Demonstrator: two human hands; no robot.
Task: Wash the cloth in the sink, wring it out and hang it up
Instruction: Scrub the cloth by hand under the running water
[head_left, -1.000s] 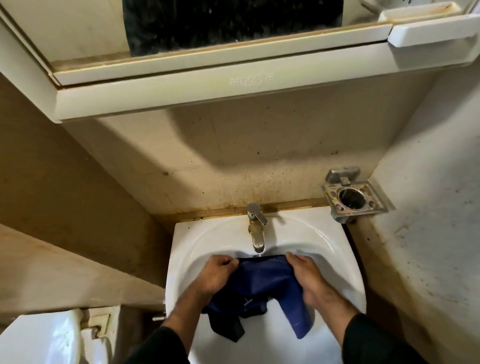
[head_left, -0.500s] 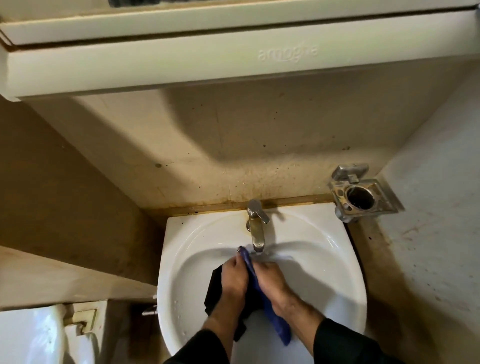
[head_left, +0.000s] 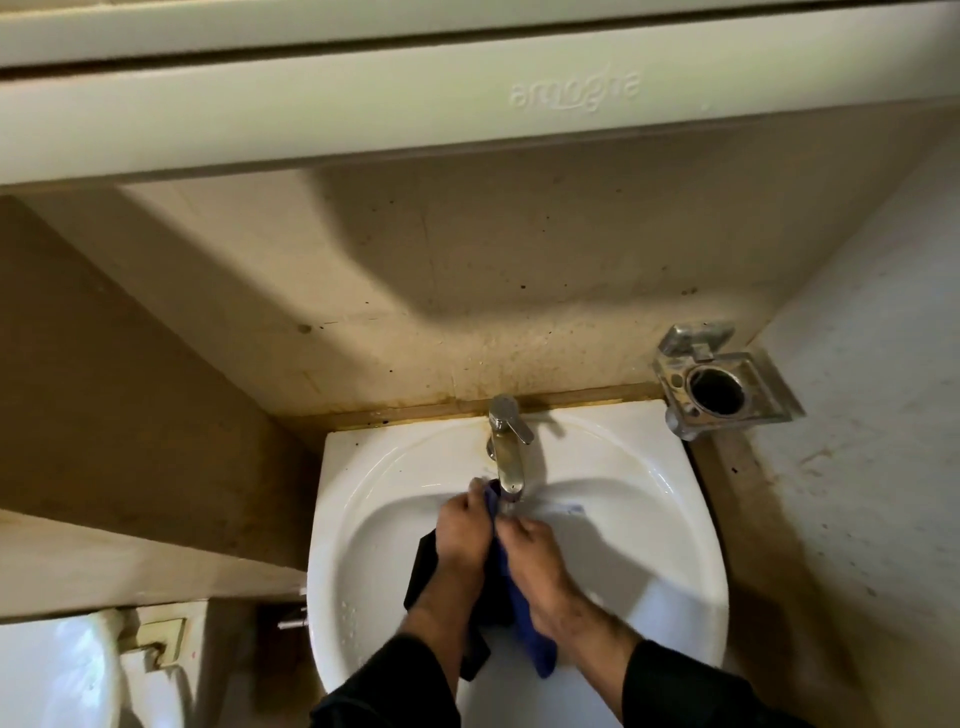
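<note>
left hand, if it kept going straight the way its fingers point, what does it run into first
Probably the tap. The left hand grips the cloth with its fingers aimed up toward the spout, which sits just beyond them. Depth is unclear, so it might pass under the spout and meet the sink back wall.

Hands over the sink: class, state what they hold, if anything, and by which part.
Both hands, left and right, grip the blue cloth at its bunched upper part under the tap; its lower end hangs loose.
</note>
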